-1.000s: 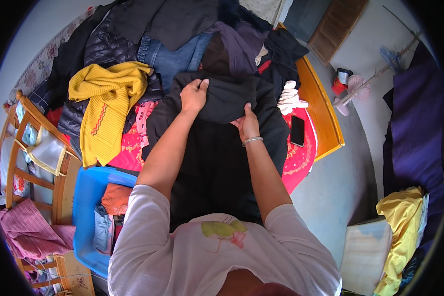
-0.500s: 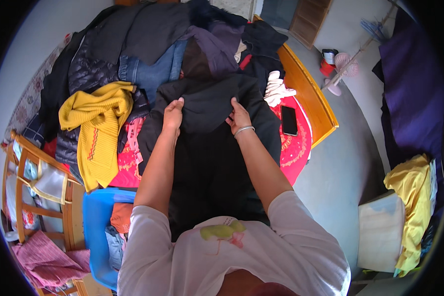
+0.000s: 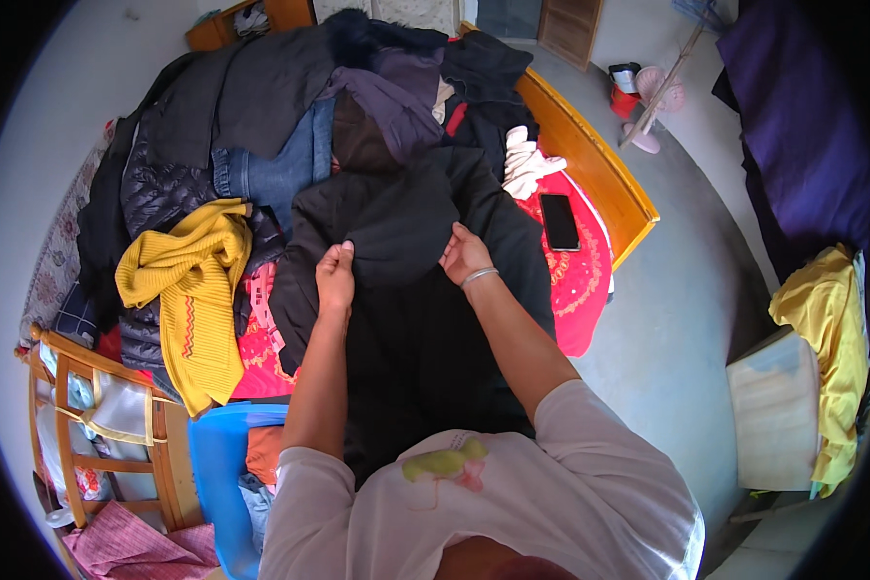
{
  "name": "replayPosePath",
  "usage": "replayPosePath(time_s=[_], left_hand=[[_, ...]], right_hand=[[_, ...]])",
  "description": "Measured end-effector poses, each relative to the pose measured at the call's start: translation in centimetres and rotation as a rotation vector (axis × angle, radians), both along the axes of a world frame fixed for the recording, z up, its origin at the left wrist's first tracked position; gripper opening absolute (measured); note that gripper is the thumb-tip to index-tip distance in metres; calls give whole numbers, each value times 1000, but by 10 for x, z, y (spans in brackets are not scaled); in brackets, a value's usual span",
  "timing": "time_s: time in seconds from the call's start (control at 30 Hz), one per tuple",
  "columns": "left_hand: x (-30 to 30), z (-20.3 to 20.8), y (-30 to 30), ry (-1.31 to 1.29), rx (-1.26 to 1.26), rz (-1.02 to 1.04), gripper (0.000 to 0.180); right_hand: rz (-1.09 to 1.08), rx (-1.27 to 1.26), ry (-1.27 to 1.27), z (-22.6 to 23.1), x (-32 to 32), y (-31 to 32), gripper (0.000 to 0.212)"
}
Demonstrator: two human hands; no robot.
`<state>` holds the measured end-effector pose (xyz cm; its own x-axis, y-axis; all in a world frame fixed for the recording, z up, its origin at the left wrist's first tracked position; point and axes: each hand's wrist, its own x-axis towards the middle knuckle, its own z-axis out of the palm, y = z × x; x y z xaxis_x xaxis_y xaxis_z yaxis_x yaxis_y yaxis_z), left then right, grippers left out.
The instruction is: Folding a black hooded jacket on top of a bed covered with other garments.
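Observation:
A large black garment (image 3: 406,319) lies spread over the bed in front of me and hangs down towards my body; its exact kind is hard to tell. My left hand (image 3: 336,276) grips one side of a raised fold, thumb on top. Opposite it, my right hand (image 3: 466,255) pinches the other side of the fold, a bracelet on that wrist. Between both hands the cloth is stretched flat. Left of the garment is a yellow ribbed sweater (image 3: 198,300). Beyond it lie blue jeans (image 3: 280,159). A black phone (image 3: 559,222) rests on the red bedding (image 3: 582,300) to the right.
Dark clothes (image 3: 232,92) are heaped across the far part of the bed. An orange wooden bed board (image 3: 599,164) edges the right side. At lower left stand a blue tub (image 3: 213,464) with clothes and a wooden chair (image 3: 116,372). A pale bin (image 3: 773,416) with yellow cloth is at right.
My view has shifted slightly. Both hands keep hold of the black garment, and its far edge now lies a little differently, with the fold pulled slightly nearer to me.

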<state>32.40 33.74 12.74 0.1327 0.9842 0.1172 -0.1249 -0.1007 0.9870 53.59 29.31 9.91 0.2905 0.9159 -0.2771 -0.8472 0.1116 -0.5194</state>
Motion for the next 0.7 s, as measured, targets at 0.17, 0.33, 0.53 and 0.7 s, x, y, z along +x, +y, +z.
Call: replayPosePath(time_s=[0.17,0.33,0.53,0.7], left_hand=[[4,1,-19,162,232,23,31],[-3,7,-38,305,351,37,26],[-19,2,-46,-192,136,-3,30],[-37,-4,-33,-206,-250,202,44]], right_hand=[[158,40,161,15,0,-14,40],[189,106,149,24,1,-24,38],[254,334,232,17,1,-53,40],[326,346,264,3,-6,-87,44]])
